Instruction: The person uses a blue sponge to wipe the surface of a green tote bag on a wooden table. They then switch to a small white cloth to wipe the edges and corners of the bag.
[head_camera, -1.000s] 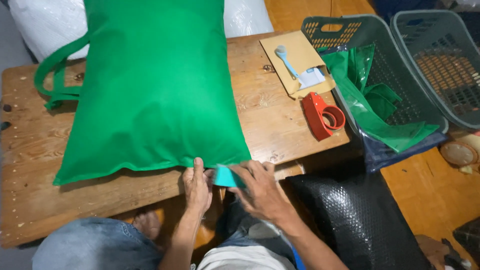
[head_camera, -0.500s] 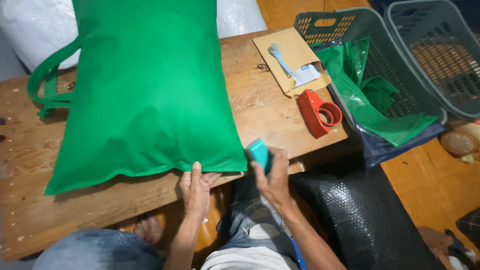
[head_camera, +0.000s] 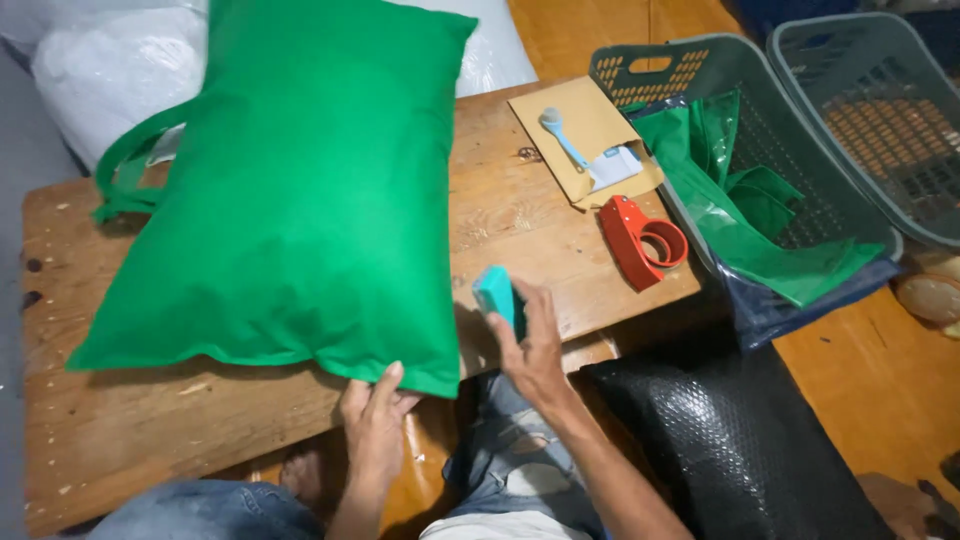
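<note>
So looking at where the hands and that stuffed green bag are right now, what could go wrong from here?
The green bag is bulky and its near corner overhangs the table edge, pinned only by the left hand; it could slide off. The right hand holds the small teal object loosely by its fingers, so it might drop. The red tape dispenser lies near the edge and could get knocked off.

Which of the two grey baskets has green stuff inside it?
The nearer grey plastic laundry basket, the one right beside the wooden table, holds folded green fabric. The farther grey basket, behind it at the picture's right edge, shows none.
</note>
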